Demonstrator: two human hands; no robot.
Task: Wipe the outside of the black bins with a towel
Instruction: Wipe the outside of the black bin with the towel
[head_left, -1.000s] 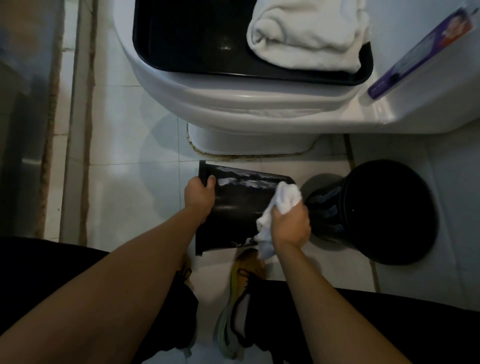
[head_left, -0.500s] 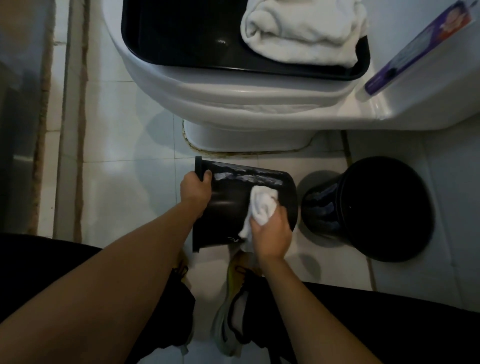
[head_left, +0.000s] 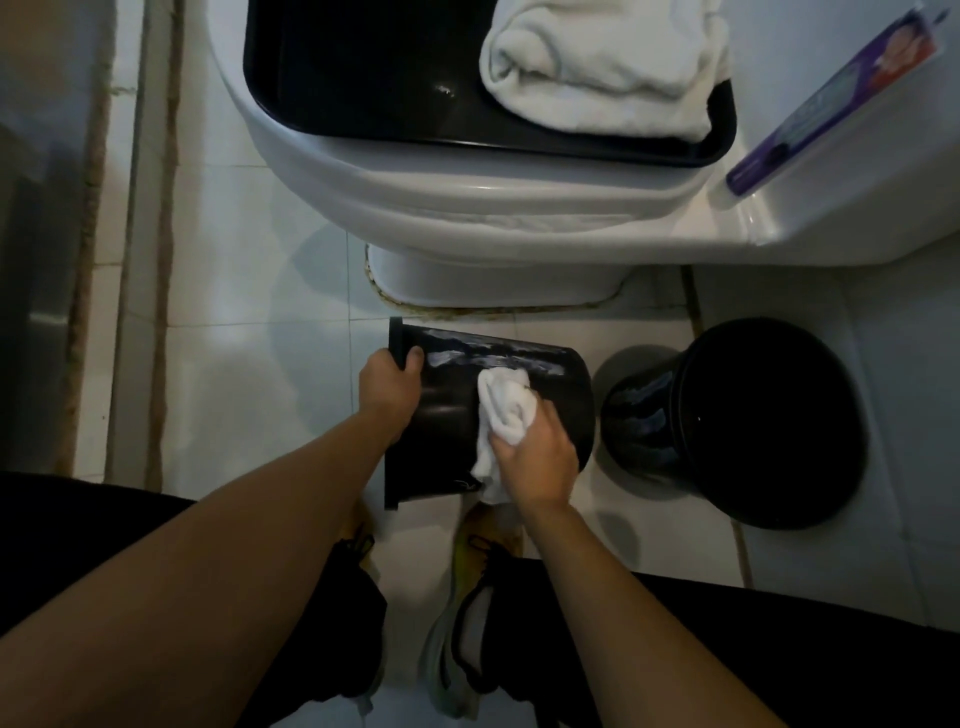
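A black bin (head_left: 447, 415) lies tipped on its side above the floor, its open rim to the left. My left hand (head_left: 389, 389) grips that rim. My right hand (head_left: 540, 452) holds a crumpled white towel (head_left: 504, 410) and presses it against the bin's side wall. White streaks show along the bin's upper side. A second black bin (head_left: 737, 421) stands on the floor tiles to the right, apart from the first.
A white toilet (head_left: 467, 208) is just ahead, with a black tray (head_left: 363, 78) on its lid holding a folded white towel (head_left: 608, 67). A purple packet (head_left: 831, 98) lies on the cistern. My shoes (head_left: 467, 597) are below the bin.
My right hand has slid the towel leftward from the bin's right end onto the middle of its side. My left hand keeps its grip on the rim.
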